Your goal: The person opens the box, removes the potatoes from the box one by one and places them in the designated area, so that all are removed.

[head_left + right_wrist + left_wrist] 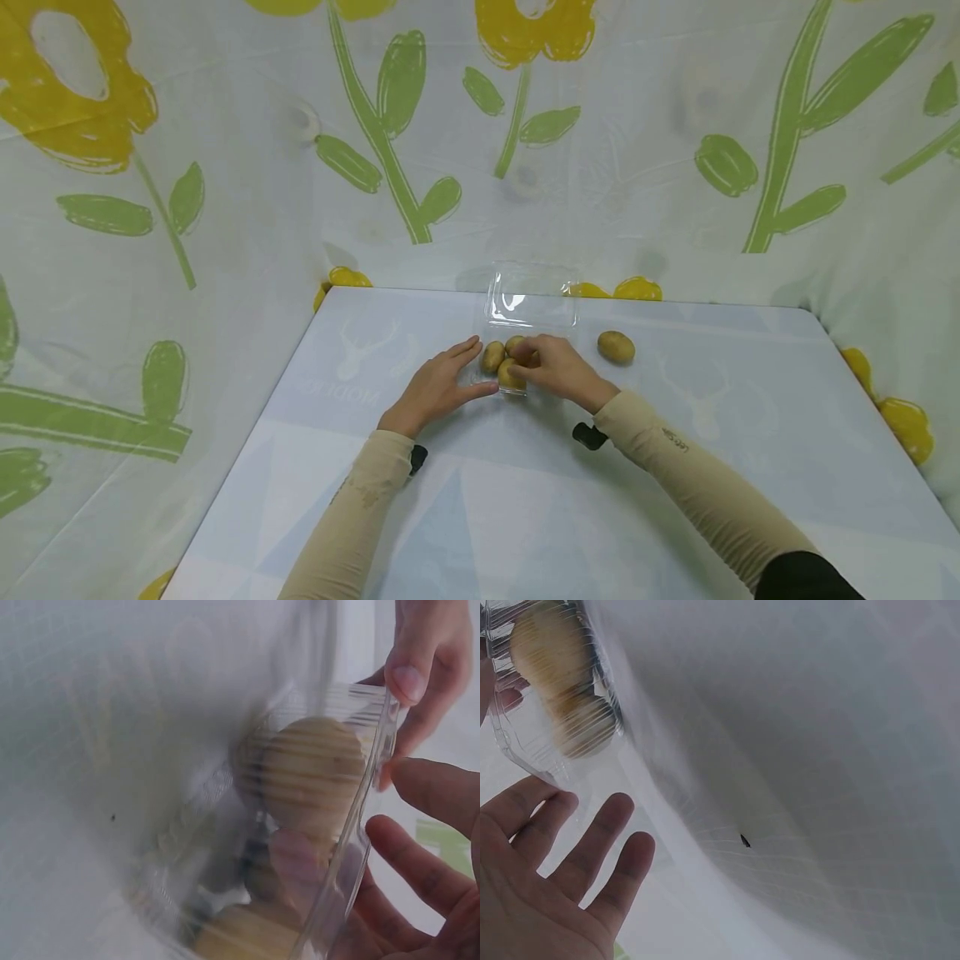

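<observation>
A clear plastic clamshell box (514, 392) holds three potatoes: one at the left (492, 357), one at the back (513, 343) and one at the front (509, 377). Its lid (531, 310) stands raised behind it. My left hand (435, 385) spreads along the box's left side, the thumb close to the front corner. From the right, my right hand (561, 368) reaches over the box, fingertips among the potatoes. In the right wrist view, a pinkish finger shows through the ribbed wall (330, 772) between two potatoes; the thumb and forefinger are apart near the rim.
A lone potato (616, 347) lies on the table right of the box. The pale patterned table (525, 508) reaches back to a hanging cloth (622, 167) with yellow flowers and green leaves. Dark wrist devices (589, 436) sit under the forearms.
</observation>
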Demonstrator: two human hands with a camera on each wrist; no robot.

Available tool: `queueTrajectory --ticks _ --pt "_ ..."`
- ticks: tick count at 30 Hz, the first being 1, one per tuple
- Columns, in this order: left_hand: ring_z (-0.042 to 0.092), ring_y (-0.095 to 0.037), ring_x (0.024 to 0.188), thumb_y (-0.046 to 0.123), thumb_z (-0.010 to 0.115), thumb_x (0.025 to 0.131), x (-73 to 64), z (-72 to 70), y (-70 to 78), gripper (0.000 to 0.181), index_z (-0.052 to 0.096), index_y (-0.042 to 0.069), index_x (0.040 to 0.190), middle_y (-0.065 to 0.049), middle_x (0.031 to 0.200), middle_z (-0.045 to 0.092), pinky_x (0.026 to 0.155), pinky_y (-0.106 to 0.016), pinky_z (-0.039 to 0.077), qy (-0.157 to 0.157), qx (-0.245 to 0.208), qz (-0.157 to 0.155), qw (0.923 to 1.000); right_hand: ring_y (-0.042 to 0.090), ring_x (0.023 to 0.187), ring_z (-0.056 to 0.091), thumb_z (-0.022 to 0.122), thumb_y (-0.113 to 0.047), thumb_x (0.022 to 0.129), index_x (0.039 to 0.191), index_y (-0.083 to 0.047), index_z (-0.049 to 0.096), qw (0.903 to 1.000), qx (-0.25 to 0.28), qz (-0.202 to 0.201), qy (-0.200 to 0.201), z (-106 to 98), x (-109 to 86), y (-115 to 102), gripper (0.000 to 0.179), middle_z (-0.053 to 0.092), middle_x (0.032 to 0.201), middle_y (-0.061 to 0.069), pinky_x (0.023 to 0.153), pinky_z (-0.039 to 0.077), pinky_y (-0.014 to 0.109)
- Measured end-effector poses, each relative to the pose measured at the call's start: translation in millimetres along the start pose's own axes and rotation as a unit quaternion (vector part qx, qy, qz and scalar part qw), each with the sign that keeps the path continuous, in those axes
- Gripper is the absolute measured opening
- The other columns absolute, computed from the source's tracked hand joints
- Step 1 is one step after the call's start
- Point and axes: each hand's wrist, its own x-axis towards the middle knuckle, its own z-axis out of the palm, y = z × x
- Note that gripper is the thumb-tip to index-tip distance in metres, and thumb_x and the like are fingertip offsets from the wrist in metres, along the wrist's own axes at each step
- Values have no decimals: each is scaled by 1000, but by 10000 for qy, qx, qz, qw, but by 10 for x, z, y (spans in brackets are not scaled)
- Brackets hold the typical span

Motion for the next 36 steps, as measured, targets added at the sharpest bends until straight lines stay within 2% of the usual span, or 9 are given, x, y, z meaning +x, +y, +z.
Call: queueTrajectory --ticks 6,12,17,23,32,36 --pt "34 -21 148 68 65 88 -2 10 -4 91 42 12 156 3 163 32 118 -44 32 -23 -20 -7 10000 20 98 62 77 -28 92 103 -11 75 9999 -103 -84 -33 63 29 1 20 71 99 -2 91 52 41" --pt "33 -20 148 68 65 88 0 17 -12 91 41 12 156 4 163 32 119 -43 32 -9 -4 -36 10000 19 90 59 80 -28 89 100 -10 76 9996 -245 -115 74 96 51 -20 21 71 95 -2 84 51 38" --pt "33 -20 148 67 66 88 -8 15 -12 90 41 12 156 4 163 33 119 -43 32 7 -19 -69 10000 20 89 59 81 -28 88 99 -8 74 9987 -472 1 208 129 65 -67 25 70 95 1 81 53 36" --pt "35 -21 147 65 68 88 4 32 -10 90 44 10 154 2 163 35 118 -45 33 87 -111 42 9999 18 89 58 82 -34 85 96 -9 72 9955 -830 210 418 180 80 -86 29 68 93 1 79 50 35" --pt "35 -20 147 66 67 88 9 36 -7 90 43 11 155 2 162 34 118 -43 33 124 -51 67 9999 19 88 57 81 -27 84 99 -7 69 9960 -626 228 590 229 96 -73 28 64 94 5 74 52 32" --pt "35 -20 148 67 67 88 1 33 -13 90 43 11 155 2 162 35 118 -43 32 111 -64 53 9999 20 89 56 81 -26 83 105 -5 69 9962 -578 273 585 237 99 -75 33 65 95 6 77 52 33"
